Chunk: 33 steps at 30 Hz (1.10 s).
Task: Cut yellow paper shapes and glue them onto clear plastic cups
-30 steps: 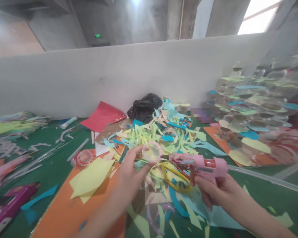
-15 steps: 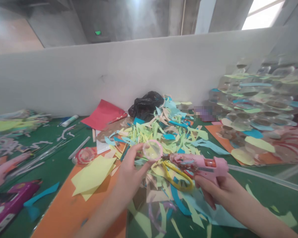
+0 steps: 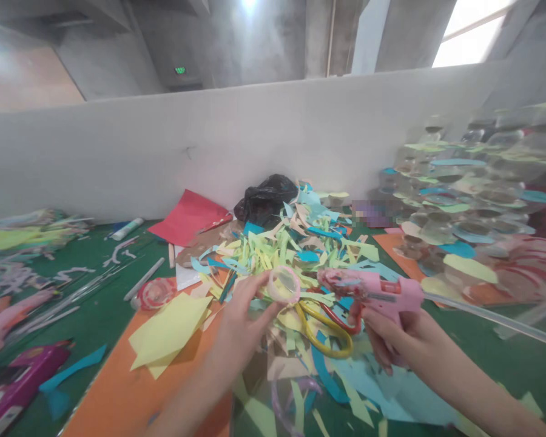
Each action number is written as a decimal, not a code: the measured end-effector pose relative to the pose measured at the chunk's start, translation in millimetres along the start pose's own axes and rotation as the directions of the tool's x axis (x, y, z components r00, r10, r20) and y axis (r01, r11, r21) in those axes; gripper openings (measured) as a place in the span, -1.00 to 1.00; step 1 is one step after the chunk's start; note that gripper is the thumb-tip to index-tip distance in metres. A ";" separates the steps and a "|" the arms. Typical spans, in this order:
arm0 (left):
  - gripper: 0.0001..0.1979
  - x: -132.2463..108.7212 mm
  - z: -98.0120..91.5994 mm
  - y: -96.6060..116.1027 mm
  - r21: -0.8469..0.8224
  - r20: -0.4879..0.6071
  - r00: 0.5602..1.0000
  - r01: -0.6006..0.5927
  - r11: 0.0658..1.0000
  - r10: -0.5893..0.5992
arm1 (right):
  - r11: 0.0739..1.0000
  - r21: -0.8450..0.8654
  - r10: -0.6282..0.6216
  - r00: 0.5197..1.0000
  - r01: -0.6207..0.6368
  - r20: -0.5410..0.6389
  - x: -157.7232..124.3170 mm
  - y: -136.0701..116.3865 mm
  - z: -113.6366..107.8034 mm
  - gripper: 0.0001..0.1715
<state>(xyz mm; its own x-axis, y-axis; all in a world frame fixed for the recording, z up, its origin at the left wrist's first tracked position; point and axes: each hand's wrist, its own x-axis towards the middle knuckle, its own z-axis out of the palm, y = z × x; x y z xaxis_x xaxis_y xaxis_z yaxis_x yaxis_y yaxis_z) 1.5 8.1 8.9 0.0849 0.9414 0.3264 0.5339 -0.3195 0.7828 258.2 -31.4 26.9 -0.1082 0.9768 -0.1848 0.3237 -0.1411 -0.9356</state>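
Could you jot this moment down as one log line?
Left hand: holding round pink-rimmed piece | Right hand: gripping pink glue gun, pointed toward piece | Nearby: paper scraps

The glue gun (image 3: 368, 288) is right of the ring (image 3: 283, 298), paper scraps (image 3: 277, 243) and bag (image 3: 268, 197) behind.

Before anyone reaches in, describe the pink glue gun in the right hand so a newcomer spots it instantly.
On the green table, find the central heap of paper scraps. Over its near right side, the right hand grips the pink glue gun. Unlike the pink tool lying far left, it's held.
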 end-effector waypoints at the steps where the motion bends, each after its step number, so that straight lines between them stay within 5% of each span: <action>1: -0.65 -0.3 0.7 1.2 -0.008 0.019 1.000 -0.012 1.000 0.012 | 1.000 -0.006 -0.009 1.000 0.009 0.008 2.2 -1.9 0.9 -0.39; 23: -0.70 -7.0 3.8 8.0 -0.049 0.089 0.995 0.048 0.998 -0.043 | 0.999 -0.019 0.040 0.999 -0.040 0.010 11.0 -1.7 15.1 -0.37; 33: -0.70 -4.2 3.4 4.8 -0.068 0.018 0.999 0.043 0.997 -0.042 | 0.999 0.051 -0.013 0.996 0.009 0.085 -1.6 -0.9 14.0 -0.29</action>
<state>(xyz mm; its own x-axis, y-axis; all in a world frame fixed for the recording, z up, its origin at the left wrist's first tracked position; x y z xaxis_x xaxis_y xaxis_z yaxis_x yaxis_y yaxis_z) 6.6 3.0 9.6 0.0778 0.9557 0.2839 0.4785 -0.2856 0.8303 245.0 -35.2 23.8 -0.1920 0.9613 -0.1976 0.2749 -0.1406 -0.9511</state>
